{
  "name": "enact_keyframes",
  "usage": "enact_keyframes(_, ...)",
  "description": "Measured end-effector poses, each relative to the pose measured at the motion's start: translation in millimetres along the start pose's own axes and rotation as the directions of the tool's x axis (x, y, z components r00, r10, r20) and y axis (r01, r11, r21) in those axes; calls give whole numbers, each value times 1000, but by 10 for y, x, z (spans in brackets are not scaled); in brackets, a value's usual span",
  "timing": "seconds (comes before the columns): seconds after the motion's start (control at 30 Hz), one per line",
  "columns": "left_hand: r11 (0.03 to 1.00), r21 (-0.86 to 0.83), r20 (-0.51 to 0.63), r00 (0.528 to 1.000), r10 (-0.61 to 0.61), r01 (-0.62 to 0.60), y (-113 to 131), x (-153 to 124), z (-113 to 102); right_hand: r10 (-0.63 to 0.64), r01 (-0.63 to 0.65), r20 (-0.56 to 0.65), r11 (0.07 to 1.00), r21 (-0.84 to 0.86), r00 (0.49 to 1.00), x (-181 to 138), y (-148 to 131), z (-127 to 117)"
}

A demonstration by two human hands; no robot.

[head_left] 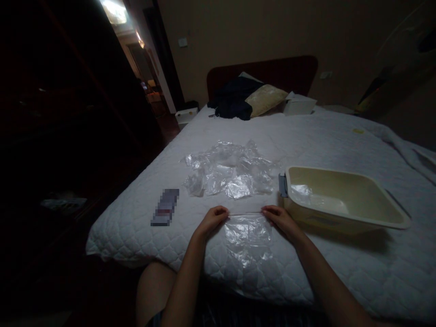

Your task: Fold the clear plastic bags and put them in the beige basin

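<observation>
A clear plastic bag [248, 231] lies near the front edge of the bed, its far edge stretched straight between my two hands. My left hand [215, 217] pinches the left corner of that edge. At the right corner, my right hand [277, 218] has its fingertips closed on the plastic. Just beyond them spreads a crumpled heap of clear plastic bags [231, 170], shiny and overlapping. To the right of my right hand stands a cream plastic bin [340, 195] with a grey latch on its left side.
A pixelated flat object [165, 208] lies left of the bags. The white quilted bed [136, 213] ends in a dark headboard [262, 68]. Dark clothing [235, 97], a yellowish pillow [265, 100] and a white box [299, 105] sit at the far end. A doorway opens at upper left.
</observation>
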State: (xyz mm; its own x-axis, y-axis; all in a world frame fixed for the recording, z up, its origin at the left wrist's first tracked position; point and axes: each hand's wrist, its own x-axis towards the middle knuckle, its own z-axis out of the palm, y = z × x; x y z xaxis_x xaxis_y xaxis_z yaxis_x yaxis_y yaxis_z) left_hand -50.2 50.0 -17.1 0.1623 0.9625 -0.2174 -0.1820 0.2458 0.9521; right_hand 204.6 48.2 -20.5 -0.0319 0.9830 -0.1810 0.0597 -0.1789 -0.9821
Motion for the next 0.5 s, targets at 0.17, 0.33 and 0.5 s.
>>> enact_keyframes(0.17,999,35,7,1000,24,-24,-12,2,-36,-45,45,-16,999,3,999,-16,34,-22)
enact_keyframes(0.33,997,81,-28,1000,-4,6,-15,-3,-41,-111,111,7,990,-85,994,-34,31,-47)
enact_keyframes(0.5,992,126,-44,999,-18,24,-24,6,-61,-256,260,49,957,-127,966,-22,59,-66)
